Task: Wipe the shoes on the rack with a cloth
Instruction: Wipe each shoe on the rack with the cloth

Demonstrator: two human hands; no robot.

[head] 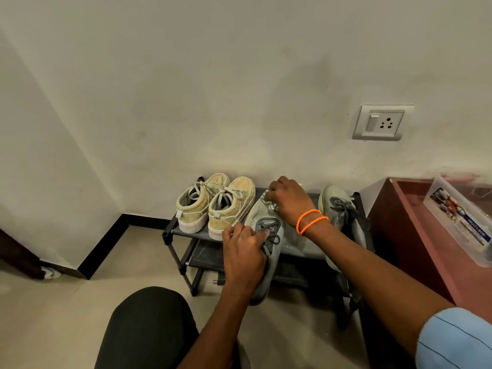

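A black two-tier shoe rack [170, 230] stands against the wall. On its top shelf sit a pair of yellow-beige lace-up shoes [213, 203] at the left and a grey-green sneaker [343, 209] at the right. Between them, my left hand [245, 254] grips another grey-green sneaker [269, 272] by its laces and tongue, heel tilted toward me. My right hand [290, 201], with orange bands on the wrist, holds a small pale cloth [270, 205] bunched against that sneaker's toe.
A dark red cabinet [415, 235] stands close on the right, with a clear plastic box [458, 222] on top. A wall socket [380, 123] is above the rack. My knee in dark trousers [149, 328] is at the front. Beige floor lies left of the rack.
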